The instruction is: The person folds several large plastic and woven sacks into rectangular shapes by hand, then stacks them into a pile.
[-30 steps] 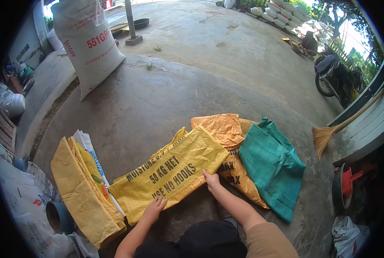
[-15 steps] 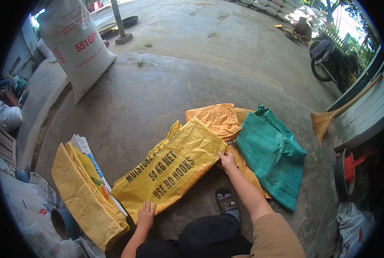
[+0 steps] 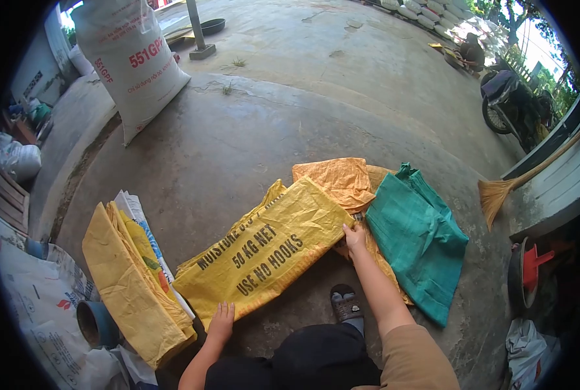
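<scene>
Yellow woven sack (image 3: 264, 244) lies folded on the concrete floor (image 3: 238, 143), printed "50 KG NET" and "USE NO HOOKS", its top line partly hidden. The left hand (image 3: 220, 323) rests slightly spread fingers on its lower edge; the right hand (image 3: 354, 238) pinches its right edge between thumb and fingers. Behind stands a white sack (image 3: 130, 62) reading "551GPF".

Okay, I'm counting one yellow printed sack (image 3: 270, 250), one green sack (image 3: 416, 244), one broom (image 3: 494, 195), one motorbike (image 3: 514, 104), one sandal (image 3: 344, 301). Orange sacks (image 3: 335, 181) overlap, so can't tell how many.
</scene>
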`<state>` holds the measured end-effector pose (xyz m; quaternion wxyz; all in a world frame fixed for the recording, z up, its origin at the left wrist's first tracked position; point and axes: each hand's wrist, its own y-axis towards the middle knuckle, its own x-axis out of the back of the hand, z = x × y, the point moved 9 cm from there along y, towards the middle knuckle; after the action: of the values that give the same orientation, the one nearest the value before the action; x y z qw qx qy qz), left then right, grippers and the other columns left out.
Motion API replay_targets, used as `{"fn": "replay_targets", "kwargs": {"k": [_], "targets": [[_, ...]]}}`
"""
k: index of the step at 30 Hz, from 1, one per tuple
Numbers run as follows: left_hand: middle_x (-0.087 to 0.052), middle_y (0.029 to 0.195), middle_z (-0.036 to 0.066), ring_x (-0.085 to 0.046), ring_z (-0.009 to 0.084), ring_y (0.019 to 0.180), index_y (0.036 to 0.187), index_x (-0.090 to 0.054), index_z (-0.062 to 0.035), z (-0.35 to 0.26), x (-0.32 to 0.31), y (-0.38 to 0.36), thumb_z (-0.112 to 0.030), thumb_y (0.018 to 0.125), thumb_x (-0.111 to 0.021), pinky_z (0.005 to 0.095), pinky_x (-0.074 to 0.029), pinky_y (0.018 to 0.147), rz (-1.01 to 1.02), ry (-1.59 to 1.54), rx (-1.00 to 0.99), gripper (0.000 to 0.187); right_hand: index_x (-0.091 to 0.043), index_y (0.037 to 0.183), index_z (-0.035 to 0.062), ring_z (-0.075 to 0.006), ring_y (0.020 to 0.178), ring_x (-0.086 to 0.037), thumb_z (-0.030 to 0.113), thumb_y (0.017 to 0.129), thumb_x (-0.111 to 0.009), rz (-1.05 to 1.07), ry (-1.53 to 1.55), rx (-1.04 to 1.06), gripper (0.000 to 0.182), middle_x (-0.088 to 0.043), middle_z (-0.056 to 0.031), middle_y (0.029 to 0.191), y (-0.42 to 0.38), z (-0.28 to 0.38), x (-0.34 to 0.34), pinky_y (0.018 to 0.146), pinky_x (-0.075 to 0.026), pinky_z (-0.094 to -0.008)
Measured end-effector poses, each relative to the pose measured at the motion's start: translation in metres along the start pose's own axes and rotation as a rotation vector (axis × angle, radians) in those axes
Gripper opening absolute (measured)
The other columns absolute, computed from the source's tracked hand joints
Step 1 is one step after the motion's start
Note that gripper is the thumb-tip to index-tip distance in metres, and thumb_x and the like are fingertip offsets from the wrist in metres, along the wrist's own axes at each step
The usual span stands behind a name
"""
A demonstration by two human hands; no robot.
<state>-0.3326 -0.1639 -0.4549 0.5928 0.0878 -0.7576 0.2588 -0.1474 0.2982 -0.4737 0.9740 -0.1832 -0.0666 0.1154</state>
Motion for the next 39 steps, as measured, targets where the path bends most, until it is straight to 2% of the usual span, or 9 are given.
{"fn": "replay_targets", "kwargs": {"k": [6, 14, 22, 24, 28, 32, 33, 36, 39], "targets": [[-0.040, 0.127, 0.019, -0.040, 0.0326, 0.117, 0.126, -0.036, -0.0066, -0.003, 0.021, 0.007, -0.004, 0.078, -0.040, 0.0382, -0.041, 0.089, 0.168, -0.100, -0.015, 0.049, -0.040, 0.118, 0.0073, -0.0195, 0.092, -0.054, 0.035, 0.082, -0.056, 0.234, 0.172, -0.309, 0.049, -0.053, -0.0060, 0.106, -0.057, -0.007, -0.022, 0.074, -0.042, -0.0387], [-0.051, 0.112, 0.014, -0.055, 0.0287, 0.095, 0.132, -0.030, -0.0226, -0.041, 0.089, 0.005, -0.005, 0.076, -0.041, 0.0386, -0.047, 0.075, 0.302, -0.182, -0.035, 0.059, -0.026, 0.130, 0.0157, -0.0225, 0.098, -0.051, 0.047, 0.079, -0.056, 0.580, 0.011, -0.524, 0.067, -0.043, -0.0057, 0.123, -0.155, -0.052, -0.079, 0.081, -0.037, -0.0494], [-0.052, 0.112, 0.016, -0.054, 0.0294, 0.099, 0.131, -0.032, -0.0170, -0.064, 0.103, -0.003, -0.027, 0.082, -0.049, 0.0356, -0.044, 0.081, 0.294, -0.423, -0.136, 0.053, -0.049, 0.106, -0.0064, -0.0215, 0.091, -0.057, -0.002, 0.072, -0.055, 0.492, -0.029, -0.029, 0.035, -0.058, -0.0129, 0.100, -0.135, 0.017, -0.142, 0.081, -0.043, -0.0279], [-0.052, 0.113, 0.017, -0.053, 0.0290, 0.101, 0.130, -0.035, -0.0128, -0.052, 0.093, 0.004, -0.034, 0.082, -0.052, 0.0345, -0.043, 0.084, 0.203, -0.540, -0.140, 0.056, -0.051, 0.103, -0.0060, -0.0208, 0.088, -0.057, 0.000, 0.070, -0.052, 0.566, -0.128, 0.114, 0.033, -0.059, -0.0129, 0.096, -0.138, 0.057, -0.155, 0.077, -0.044, -0.0288], [-0.049, 0.117, 0.020, -0.049, 0.0297, 0.108, 0.120, -0.044, 0.0008, 0.013, 0.093, 0.019, -0.046, 0.076, -0.058, 0.0353, -0.038, 0.091, -0.088, -0.941, 0.254, 0.065, -0.052, 0.100, -0.0053, -0.0190, 0.078, -0.057, 0.002, 0.069, -0.052, 0.648, -0.442, 0.326, 0.032, -0.060, -0.0108, 0.089, -0.145, 0.126, -0.179, 0.069, -0.045, -0.0278], [-0.043, 0.125, 0.019, -0.043, 0.0258, 0.115, 0.129, -0.031, -0.0022, 0.065, 0.047, 0.031, -0.044, 0.075, -0.062, 0.0372, -0.035, 0.094, -0.289, -1.311, 0.515, 0.075, -0.053, 0.099, -0.0077, -0.0164, 0.070, -0.057, 0.000, 0.070, -0.051, 0.913, -0.468, 0.285, 0.030, -0.060, -0.0100, 0.088, -0.195, 0.181, -0.224, 0.062, -0.047, -0.0266], [-0.041, 0.126, 0.018, -0.042, 0.0255, 0.116, 0.130, -0.031, -0.0017, 0.066, 0.043, 0.033, -0.046, 0.075, -0.061, 0.0373, -0.035, 0.094, -0.309, -1.369, 0.496, 0.077, -0.052, 0.103, -0.0060, -0.0165, 0.082, -0.057, 0.000, 0.073, -0.050, 1.026, -0.460, 0.278, 0.030, -0.060, -0.0105, 0.092, -0.202, 0.181, -0.239, 0.073, -0.045, -0.0285], [-0.044, 0.125, 0.013, -0.043, 0.0211, 0.114, 0.127, -0.036, -0.0029, 0.045, 0.080, 0.032, -0.042, 0.078, -0.060, 0.0351, -0.036, 0.092, -0.362, -1.800, 0.219, 0.067, -0.052, 0.104, -0.0041, -0.0149, 0.086, -0.055, 0.001, 0.075, -0.049, 1.195, -0.614, 0.411, 0.029, -0.060, -0.0087, 0.094, -0.268, 0.222, -0.273, 0.075, -0.044, -0.0289], [-0.048, 0.120, 0.008, -0.044, 0.0171, 0.111, 0.124, -0.041, -0.0050, 0.046, 0.085, 0.027, -0.032, 0.081, -0.060, 0.0334, -0.037, 0.090, -0.332, -1.823, 0.084, 0.054, -0.052, 0.105, -0.0021, -0.0143, 0.085, -0.054, 0.002, 0.077, -0.050, 1.342, -0.845, 0.514, 0.028, -0.060, -0.0072, 0.093, -0.340, 0.255, -0.300, 0.076, -0.043, -0.0289]]}}
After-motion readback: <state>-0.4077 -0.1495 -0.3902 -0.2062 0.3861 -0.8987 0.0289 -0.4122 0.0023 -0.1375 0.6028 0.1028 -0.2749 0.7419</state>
